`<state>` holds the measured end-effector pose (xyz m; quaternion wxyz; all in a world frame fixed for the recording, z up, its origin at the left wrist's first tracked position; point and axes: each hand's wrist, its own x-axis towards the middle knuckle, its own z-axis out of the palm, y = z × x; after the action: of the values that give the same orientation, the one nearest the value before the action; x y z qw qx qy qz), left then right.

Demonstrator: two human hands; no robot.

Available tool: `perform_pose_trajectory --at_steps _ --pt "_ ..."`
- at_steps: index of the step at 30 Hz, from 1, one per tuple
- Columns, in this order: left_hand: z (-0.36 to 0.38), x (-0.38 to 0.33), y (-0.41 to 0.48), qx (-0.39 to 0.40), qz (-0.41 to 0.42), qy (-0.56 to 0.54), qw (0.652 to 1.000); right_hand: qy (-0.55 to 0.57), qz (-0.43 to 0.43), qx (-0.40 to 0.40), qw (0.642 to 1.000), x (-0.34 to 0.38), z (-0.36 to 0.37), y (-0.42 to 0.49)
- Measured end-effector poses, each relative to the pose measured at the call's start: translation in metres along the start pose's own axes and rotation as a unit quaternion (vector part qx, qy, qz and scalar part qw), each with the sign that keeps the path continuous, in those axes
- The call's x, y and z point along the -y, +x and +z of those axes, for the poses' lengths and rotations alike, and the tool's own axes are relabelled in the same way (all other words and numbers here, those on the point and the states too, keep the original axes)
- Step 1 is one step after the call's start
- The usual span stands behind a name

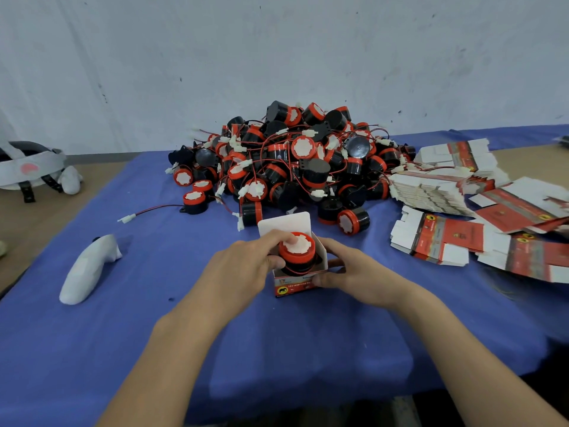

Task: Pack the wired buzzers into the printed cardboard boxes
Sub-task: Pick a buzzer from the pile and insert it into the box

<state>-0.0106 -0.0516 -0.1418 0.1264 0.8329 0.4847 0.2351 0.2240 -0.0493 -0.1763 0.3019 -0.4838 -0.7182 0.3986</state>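
Note:
A black buzzer with a red rim and white face (298,251) sits half inside an upright printed cardboard box (292,286), whose white top flap (284,222) stands open behind it. My left hand (246,266) grips the buzzer's left side, one finger pressing on its white face. My right hand (348,269) holds the box by its right side and front corner. Behind them lies a big pile of wired buzzers (292,161) with red and black leads and white plugs.
Stacks of flat printed box blanks (440,238) spread over the right of the blue cloth (184,318). A white wrapped object (89,269) lies at the left, and one loose buzzer with its trailing wire (194,201). A white headset (30,167) rests on the far left table.

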Motion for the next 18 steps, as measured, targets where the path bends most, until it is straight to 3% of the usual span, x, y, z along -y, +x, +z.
perform_pose_trajectory --at_steps 6,10,18 --pt "0.003 -0.002 0.004 -0.037 0.002 0.016 0.999 -0.012 0.005 0.000 1.000 0.000 0.001 0.001" --pt "0.010 -0.006 0.006 -0.077 0.003 0.099 0.992 -0.012 0.007 -0.008 1.000 -0.001 0.002 0.003" --pt "0.025 -0.012 0.005 -0.076 -0.011 0.142 0.987 0.005 0.017 -0.012 1.000 -0.003 0.007 0.002"
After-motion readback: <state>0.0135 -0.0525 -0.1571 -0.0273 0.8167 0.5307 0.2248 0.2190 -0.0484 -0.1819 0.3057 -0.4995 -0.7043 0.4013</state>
